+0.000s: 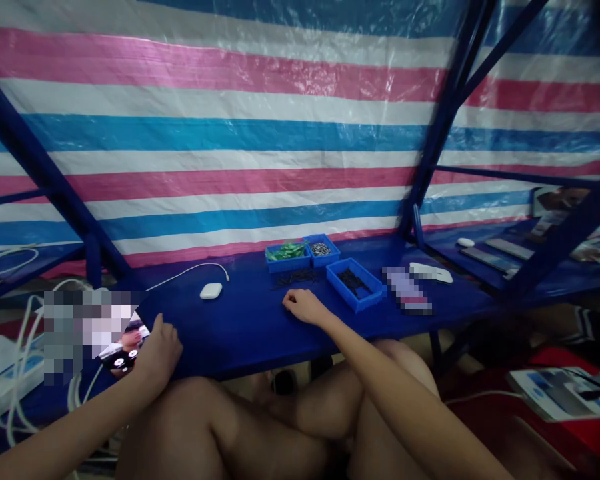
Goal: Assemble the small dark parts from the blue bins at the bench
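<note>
My left hand (161, 350) is closed at the right edge of a phone (126, 353) with a lit screen, at the left end of the blue table. Its fingers are curled, and the far side of its grip is hidden. My right hand (304, 305) rests on the table's middle with fingers curled inward; whether anything small is in them is hidden. Just beyond it lies a loose pile of thin black pieces (296, 278). A blue bin (356, 303) of similar black pieces stands to its right.
Behind are a blue bin with green packets (287, 252) and a bin of small metallic parts (321, 249). A white case (211, 291) and cable lie left of centre. A partly blurred phone (408, 291) lies right. A power strip (17, 383) and blue frame posts flank the table (240, 327).
</note>
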Available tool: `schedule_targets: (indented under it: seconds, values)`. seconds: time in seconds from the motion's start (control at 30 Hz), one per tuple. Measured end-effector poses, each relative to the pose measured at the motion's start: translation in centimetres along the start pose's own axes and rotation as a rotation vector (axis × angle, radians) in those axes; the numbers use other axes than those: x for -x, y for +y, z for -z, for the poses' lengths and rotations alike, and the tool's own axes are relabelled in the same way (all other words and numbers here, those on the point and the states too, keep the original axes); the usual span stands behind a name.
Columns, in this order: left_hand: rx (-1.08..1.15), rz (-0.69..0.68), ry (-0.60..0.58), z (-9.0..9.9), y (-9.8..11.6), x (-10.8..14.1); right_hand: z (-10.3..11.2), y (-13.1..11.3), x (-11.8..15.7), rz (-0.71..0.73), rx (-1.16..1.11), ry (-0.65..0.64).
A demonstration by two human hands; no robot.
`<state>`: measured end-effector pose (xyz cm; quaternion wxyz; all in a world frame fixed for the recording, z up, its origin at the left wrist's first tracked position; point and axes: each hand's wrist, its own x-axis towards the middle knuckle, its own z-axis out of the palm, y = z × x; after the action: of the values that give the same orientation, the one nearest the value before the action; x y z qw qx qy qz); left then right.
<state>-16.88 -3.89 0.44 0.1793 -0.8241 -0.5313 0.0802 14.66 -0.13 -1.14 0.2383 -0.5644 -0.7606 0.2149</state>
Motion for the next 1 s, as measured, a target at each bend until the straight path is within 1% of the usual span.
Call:
schedule_targets:
  seconds: [0.03,0.07,0.13,0.2,0.23,0.3,0.4,0.5,0.63,0.7,0.77,0.9,1.0]
  values:
    - [-0.045,-0.015,-0.031,1.0,0.2,-0.6,0.0,0.0,-0.1,-0.004,-0.005,-0.001]
    - [0.004,-0.054,-0.039,2.1,0.6,-1.4,0.0,0.0,-0.1,-0.007,-0.012,0.000]
    - [0.276,-0.119,-0.016,4.2,2.0,-3.4,0.0,0.1,-0.3,-0.003,-0.035,0.007]
    - [0.579,-0.072,0.051,5.6,4.1,-5.6,0.1,0.2,-0.4,0.008,-0.062,0.024]
    - [0.695,-0.045,0.082,6.0,5.3,-6.7,0.2,0.3,-0.5,0.013,-0.077,0.033]
    - [0.864,-0.014,0.134,6.0,7.6,-8.6,0.3,0.4,-0.4,0.022,-0.103,0.053]
    - [1.100,0.010,0.115,5.1,10.1,-10.7,0.6,0.5,-0.3,0.038,-0.131,0.089]
    - [1.310,0.029,0.124,4.4,11.3,-11.7,0.9,0.5,-0.3,0.049,-0.144,0.120]
    - [1.543,0.026,0.106,4.4,11.7,-11.9,1.4,0.4,-0.3,0.030,-0.211,0.141]
    - [1.614,0.026,0.125,4.4,12.0,-11.7,1.6,0.4,-0.2,0.007,-0.309,0.129]
    - [1.631,0.024,0.172,4.2,12.3,-11.5,1.7,0.4,-0.2,-0.008,-0.442,0.104]
    - [1.561,0.004,0.281,3.7,12.9,-11.4,1.9,-0.1,0.1,-0.042,-0.699,0.035]
    - [1.464,-0.013,0.379,3.4,13.0,-11.5,2.0,-0.5,0.4,-0.078,-0.832,-0.041]
